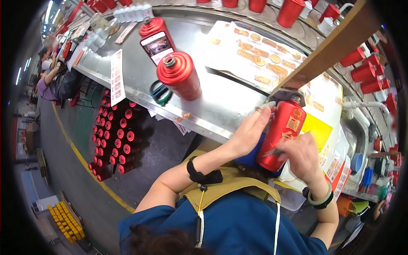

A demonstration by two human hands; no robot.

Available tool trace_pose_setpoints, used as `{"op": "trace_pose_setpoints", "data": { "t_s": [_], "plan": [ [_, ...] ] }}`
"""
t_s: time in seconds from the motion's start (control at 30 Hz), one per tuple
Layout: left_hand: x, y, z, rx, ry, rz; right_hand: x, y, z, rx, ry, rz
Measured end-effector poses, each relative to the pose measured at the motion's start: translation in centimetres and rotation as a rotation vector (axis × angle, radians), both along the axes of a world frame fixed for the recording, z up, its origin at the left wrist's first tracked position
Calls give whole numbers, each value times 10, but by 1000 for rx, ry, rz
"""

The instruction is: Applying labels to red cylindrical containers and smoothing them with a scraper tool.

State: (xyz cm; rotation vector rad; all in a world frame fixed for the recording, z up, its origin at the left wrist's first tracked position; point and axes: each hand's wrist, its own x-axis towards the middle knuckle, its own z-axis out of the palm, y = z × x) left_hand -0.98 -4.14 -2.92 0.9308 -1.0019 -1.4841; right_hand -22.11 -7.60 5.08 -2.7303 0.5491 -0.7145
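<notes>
A red bottle [284, 131] with gold stickers on its side is tilted before me, its neck pointing away. My left hand [251, 132] steadies it along its left side, thumb near the shoulder and the other fingers partly hidden. Over the lower part of the bottle, my right hand [301, 156] is closed, slightly blurred, in a pinch. A thin greyish thing shows at its fingertips, too unclear to name. Beyond the bottle lie sheets of gold stickers [272, 55]. Another red bottle [180, 76] stands upright on the metal table [212, 108], left of my hands.
A phone [157, 46] leans against a further red bottle [152, 26]. Dark-handled scissors [160, 93] lie near the table edge. A wooden post [327, 46] rises just beyond the held bottle. Several red bottles [123, 123] stand on the floor, left. A sink [356, 127] is at right.
</notes>
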Motion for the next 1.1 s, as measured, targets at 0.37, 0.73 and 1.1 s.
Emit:
{"op": "trace_pose_setpoints", "data": {
  "t_s": [0.37,0.73,1.1],
  "plan": [
    [4,6,-3,-2,-19,-17,-34,17,-37,-86,-215,149],
    [-16,18,29,-606,-920,114,-40,-21,-17,-111,-307,-644],
    [-26,25,40,-715,-1197,-8,-54,1,-23,38,-390,-764]
  ]
}}
